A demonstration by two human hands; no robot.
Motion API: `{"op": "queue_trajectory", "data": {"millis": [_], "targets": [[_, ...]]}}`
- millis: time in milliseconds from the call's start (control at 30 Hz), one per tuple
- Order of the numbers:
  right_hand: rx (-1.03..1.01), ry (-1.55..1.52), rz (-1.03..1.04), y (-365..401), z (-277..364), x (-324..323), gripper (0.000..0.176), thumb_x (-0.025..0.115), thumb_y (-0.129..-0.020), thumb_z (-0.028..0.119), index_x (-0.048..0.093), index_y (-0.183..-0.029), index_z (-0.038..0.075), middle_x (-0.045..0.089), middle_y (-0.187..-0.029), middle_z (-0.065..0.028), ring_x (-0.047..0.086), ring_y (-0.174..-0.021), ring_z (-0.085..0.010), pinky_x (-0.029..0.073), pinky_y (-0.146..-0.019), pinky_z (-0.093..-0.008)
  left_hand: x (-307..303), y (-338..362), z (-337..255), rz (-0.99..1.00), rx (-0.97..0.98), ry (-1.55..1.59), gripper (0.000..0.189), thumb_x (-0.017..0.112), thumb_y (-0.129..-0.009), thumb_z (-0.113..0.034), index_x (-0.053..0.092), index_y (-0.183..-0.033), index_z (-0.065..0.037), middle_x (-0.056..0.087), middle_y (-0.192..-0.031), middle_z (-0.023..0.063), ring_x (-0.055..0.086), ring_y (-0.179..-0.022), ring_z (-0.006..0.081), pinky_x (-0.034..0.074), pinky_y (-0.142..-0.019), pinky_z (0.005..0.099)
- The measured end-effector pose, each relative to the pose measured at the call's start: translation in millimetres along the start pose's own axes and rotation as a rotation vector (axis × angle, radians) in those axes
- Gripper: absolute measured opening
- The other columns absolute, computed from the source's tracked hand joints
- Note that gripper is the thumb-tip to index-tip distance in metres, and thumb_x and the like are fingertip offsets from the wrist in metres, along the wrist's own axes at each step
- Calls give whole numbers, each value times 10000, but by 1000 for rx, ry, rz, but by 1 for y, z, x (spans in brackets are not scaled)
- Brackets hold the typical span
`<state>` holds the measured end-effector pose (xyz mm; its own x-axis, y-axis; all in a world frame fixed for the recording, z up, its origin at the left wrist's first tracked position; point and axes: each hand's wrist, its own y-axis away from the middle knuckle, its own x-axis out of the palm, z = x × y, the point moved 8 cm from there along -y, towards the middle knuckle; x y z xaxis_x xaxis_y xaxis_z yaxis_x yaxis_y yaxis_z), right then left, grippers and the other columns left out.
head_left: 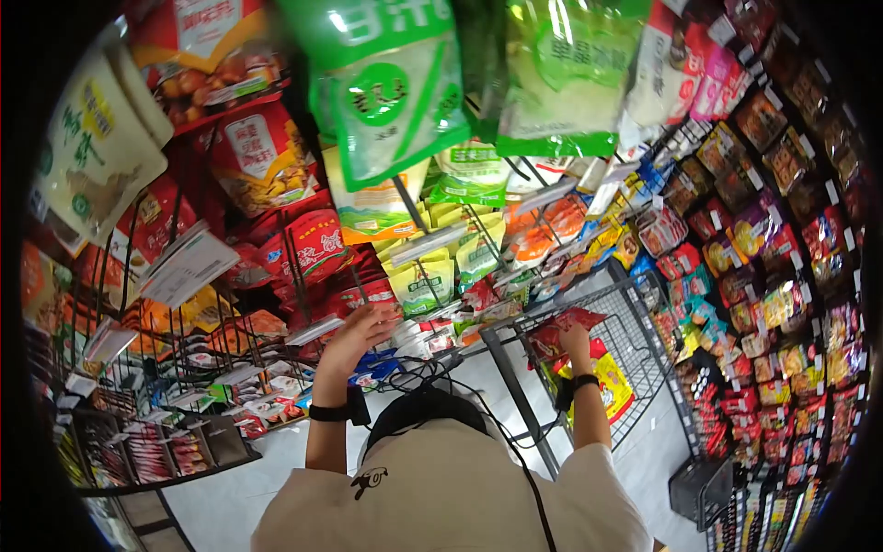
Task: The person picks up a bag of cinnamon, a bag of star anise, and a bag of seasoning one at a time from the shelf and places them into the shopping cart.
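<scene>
My left hand (361,333) is raised beside the hanging racks, fingers stretched out and nothing visible in it. Close by its fingertips are red seasoning packets (308,244) on hooks. Over the shopping cart (644,322), my right hand (577,340) grips a red packet (550,339), its fingers partly hidden against it. Beneath that hand, inside the cart, lies a yellow and red bag (612,386). Both wrists wear black bands, and black cables run across my front.
Large green and white bags (391,101) hang high in front. Price tag holders (189,265) jut out on the left. Shelves of snack packets (773,304) line the right side. A dark basket (701,489) stands on the pale floor (285,488) at lower right.
</scene>
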<state>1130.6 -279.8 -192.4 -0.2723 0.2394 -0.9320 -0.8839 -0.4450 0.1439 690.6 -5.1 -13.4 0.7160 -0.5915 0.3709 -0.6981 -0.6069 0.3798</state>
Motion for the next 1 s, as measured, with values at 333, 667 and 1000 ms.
{"op": "queue_trajectory", "data": {"millis": [333,667,1000], "targets": [[-793,-368,398,160,292,-91,360,621,-834,248,563,-1122,41,643,-941,-124,636,-816,-205,492,-710,-303,-143,12,-2,-285,382,170,427,594,-855,-158,439,-1244,-76,552,-1099,75,563,-992,181,470,-837,315],[-1023,-462,449,165,495,20,548,638,-798,217,432,-1275,41,622,-1017,-164,611,-924,-266,485,-775,-353,-232,-27,-40,-508,679,50,456,699,-732,-43,509,-1146,-22,598,-1037,69,544,-968,137,444,-815,275],[-758,-869,690,162,532,81,595,742,-719,145,398,-1198,64,550,-931,-80,532,-786,-160,462,-690,-308,-229,-24,-56,-508,795,-328,378,670,-811,-291,594,-1005,24,630,-818,48,550,-741,110,458,-675,280]]}}
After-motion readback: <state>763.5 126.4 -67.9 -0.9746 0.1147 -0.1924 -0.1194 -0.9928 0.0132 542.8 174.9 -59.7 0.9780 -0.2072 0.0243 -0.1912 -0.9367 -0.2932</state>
